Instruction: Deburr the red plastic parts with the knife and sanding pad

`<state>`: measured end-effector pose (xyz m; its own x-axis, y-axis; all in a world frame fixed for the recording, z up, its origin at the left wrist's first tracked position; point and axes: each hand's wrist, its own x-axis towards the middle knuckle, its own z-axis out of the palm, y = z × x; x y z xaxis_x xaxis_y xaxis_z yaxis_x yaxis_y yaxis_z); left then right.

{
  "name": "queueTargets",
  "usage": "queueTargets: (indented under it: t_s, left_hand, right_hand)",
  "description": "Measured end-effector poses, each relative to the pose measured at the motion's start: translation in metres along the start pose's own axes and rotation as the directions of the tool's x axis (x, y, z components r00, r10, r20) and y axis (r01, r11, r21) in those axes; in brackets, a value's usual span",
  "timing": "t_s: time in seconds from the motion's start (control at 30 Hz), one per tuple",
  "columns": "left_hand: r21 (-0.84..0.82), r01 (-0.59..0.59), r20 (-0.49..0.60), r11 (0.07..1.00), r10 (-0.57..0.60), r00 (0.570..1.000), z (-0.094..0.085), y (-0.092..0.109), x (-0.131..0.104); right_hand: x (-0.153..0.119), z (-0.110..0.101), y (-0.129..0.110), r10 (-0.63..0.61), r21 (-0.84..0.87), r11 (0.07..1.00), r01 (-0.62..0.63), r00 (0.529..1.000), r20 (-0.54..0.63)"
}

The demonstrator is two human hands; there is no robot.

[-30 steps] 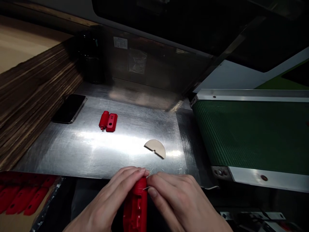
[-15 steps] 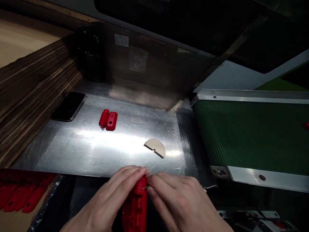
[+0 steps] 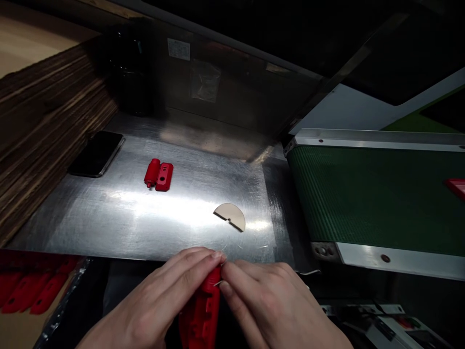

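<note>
A red moulded plastic part (image 3: 201,310), with ribs and recesses along its side, stands at the bottom middle, in front of the metal table's near edge. My left hand (image 3: 156,295) is closed around its upper end, the fingers lying over the top. Close against the part's right side is my right hand (image 3: 272,300), its thumb and fingers pinched together. A thin, light sliver (image 3: 218,283) shows between the right fingertips and the red part; what it belongs to is hidden. Beyond the hands, a beige half-disc (image 3: 230,216) with a small notch lies on the metal table (image 3: 109,228).
Two small red parts (image 3: 159,175) lie on the table, with a phone (image 3: 97,153) left of them beside stacked cardboard (image 3: 47,106). A green conveyor belt (image 3: 363,194) runs on the right, a red piece (image 3: 456,186) at its edge. More red parts (image 3: 47,293) sit lower left.
The camera view has shifted slightly, so the table's things appear a little higher and further left. More of the red piece on the conveyor shows. Both hands keep their hold.
</note>
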<state>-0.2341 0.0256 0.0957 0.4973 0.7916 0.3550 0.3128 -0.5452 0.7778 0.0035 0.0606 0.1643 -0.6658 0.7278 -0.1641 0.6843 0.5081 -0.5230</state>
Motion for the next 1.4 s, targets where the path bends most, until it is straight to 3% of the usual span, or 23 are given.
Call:
queueTargets:
  t_s: [0.6, 0.77, 0.9, 0.97, 1.03, 1.13, 1.2, 1.3, 1.4]
  left_hand:
    - [0.055, -0.023, 0.056, 0.998, 0.02, 0.998, -0.007, -0.004, 0.002]
    - [0.026, 0.017, 0.079, 1.0, -0.019, 0.997, -0.005, -0.006, 0.001]
    - [0.006, 0.053, 0.086, 0.999, -0.053, 0.995, -0.003, -0.008, 0.005]
    - [0.0, 0.078, 0.111, 0.997, -0.077, 0.991, -0.003, -0.01, 0.006]
    - [-0.046, 0.138, 0.124, 0.989, -0.131, 0.984, -0.003, -0.013, 0.006]
    - [-0.178, 0.295, 0.116, 0.939, -0.278, 0.954, 0.0, -0.018, 0.003]
    - [-0.282, 0.375, 0.096, 0.883, -0.363, 0.927, 0.003, -0.022, 0.001]
    - [-0.39, 0.398, 0.064, 0.83, -0.407, 0.911, 0.01, -0.026, 0.001]
    - [-0.381, 0.366, 0.042, 0.849, -0.379, 0.924, 0.013, -0.027, 0.004]
  right_hand:
    - [0.0, -0.002, -0.001, 0.031, 0.074, 0.997, -0.033, 0.999, 0.031]
    - [0.002, -0.005, 0.005, 0.051, 0.307, 0.949, -0.066, 0.997, 0.056]
    - [0.001, -0.002, 0.011, 0.128, 0.593, 0.799, -0.098, 0.992, -0.009]
    - [0.0, 0.003, 0.019, 0.239, 0.683, 0.718, -0.135, 0.969, -0.059]
    - [0.001, 0.01, 0.036, 0.385, 0.669, 0.711, -0.217, 0.916, -0.112]
    - [0.007, 0.02, 0.08, 0.572, 0.381, 0.808, -0.45, 0.755, -0.321]
    - [0.013, 0.028, 0.112, 0.594, 0.217, 0.798, -0.563, 0.67, -0.445]
    - [0.021, 0.04, 0.141, 0.574, 0.165, 0.802, -0.575, 0.663, -0.48]
    - [0.022, 0.047, 0.128, 0.522, 0.162, 0.839, -0.52, 0.68, -0.515]
